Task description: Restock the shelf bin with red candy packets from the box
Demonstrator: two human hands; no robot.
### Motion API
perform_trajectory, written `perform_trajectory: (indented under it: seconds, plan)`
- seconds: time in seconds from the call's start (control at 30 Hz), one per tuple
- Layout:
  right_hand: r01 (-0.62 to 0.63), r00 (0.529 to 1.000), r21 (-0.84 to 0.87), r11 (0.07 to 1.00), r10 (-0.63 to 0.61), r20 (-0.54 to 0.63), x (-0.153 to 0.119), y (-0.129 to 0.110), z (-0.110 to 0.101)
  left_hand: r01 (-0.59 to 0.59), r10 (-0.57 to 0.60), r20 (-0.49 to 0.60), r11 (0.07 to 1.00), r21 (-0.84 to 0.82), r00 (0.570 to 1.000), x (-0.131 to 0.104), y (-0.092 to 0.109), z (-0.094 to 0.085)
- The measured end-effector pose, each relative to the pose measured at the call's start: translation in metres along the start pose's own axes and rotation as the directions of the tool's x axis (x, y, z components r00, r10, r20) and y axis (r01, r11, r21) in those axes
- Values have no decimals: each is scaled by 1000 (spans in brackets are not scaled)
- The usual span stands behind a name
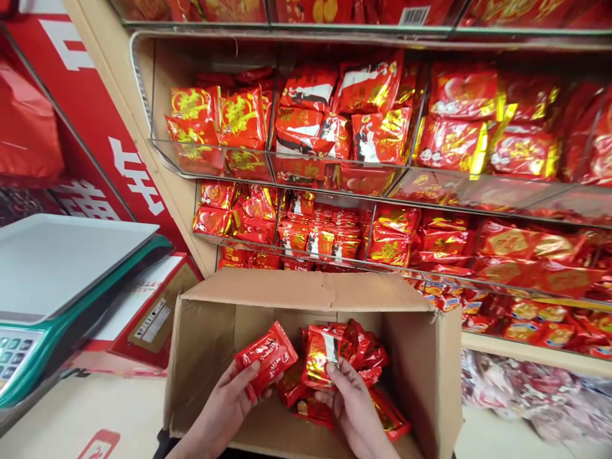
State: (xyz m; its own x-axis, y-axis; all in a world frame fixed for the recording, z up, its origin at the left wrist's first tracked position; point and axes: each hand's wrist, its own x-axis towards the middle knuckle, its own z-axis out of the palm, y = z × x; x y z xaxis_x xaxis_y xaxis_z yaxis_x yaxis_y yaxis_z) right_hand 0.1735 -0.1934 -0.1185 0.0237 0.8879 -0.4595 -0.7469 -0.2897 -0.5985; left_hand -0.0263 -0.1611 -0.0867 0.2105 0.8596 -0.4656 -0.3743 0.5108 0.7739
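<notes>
"What is held at the open carton (pixel 306 290)?"
"A glossy red packet (pixel 273 354), white-printed, is pinched by the left hand (pixel 233 398); a red-and-gold packet (pixel 319 358), patched black and white, is gripped by the right hand (pixel 351 398)."

Shelves (pixel 287 253) of red and gold packets rise beside a red wall panel (pixel 86 108) with white characters.

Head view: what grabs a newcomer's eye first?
Probably the open cardboard box at bottom center, where the left hand and right hand each hold a red candy packet over a loose red pile. Next, the shelves of red-and-gold packets filling the background. Then the teal-edged digital scale at the left edge.
</notes>
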Motion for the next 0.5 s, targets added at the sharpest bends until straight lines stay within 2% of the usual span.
perform_trajectory:
  seconds: [0.07,0.1,0.17,0.27,0.33,0.37,0.43,0.5]
  plan:
    - [-94,995,142,985,91,30,-5,-4,-4,-157,150,47,965,212,988,-2,0,1]
    - [-138,990,203,969,129,57,-7,-6,-6,-240,223,90,910,339,971,-3,0,1]
    - [-201,976,269,942,168,139,-11,-10,-5,-379,330,191,741,555,925,-4,2,2]
    - [-230,956,240,943,173,237,-14,-12,0,-508,434,302,513,692,849,-6,4,6]
    - [-230,953,187,955,182,244,-14,-10,4,-557,463,356,432,709,812,-8,4,9]
    - [-220,957,165,961,180,228,-15,-7,6,-569,456,380,412,712,805,-10,4,11]
    - [-174,973,137,975,149,174,-17,-2,10,-559,418,393,430,709,819,-13,2,14]
    - [-107,989,121,987,93,118,-19,3,15,-514,384,347,548,660,856,-17,-2,17]
